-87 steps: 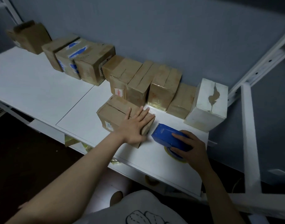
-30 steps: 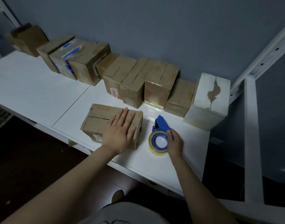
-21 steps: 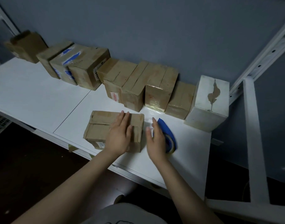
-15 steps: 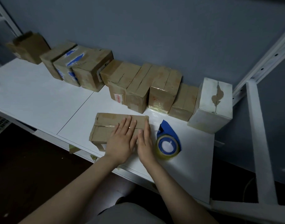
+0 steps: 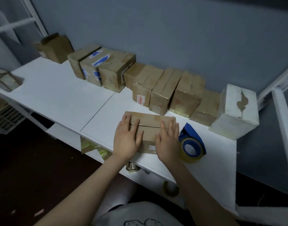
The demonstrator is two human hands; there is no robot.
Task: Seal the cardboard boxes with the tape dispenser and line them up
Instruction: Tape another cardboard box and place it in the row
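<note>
A low brown cardboard box [image 5: 149,123] lies near the front edge of the white table [image 5: 61,93], its top flaps meeting at a dark seam. My left hand [image 5: 127,139] rests flat on the box's left part, fingers straight. My right hand [image 5: 168,141] lies flat on its right part. The blue tape dispenser [image 5: 191,144] with a clear tape roll sits on the table just right of my right hand, untouched. Behind, a row of several brown boxes [image 5: 164,90] stands along the wall.
A white box [image 5: 236,111] ends the row at the right. A lone brown box [image 5: 54,47] stands at the far left back. A white metal frame [image 5: 283,118] rises at the right. Crumpled tape [image 5: 97,149] hangs under the table edge, and a spare tape roll [image 5: 171,188] lies below.
My right hand set the dispenser down on the table and moved onto the box. My left hand slid to the box's left part. Both hands now press the top flat.
</note>
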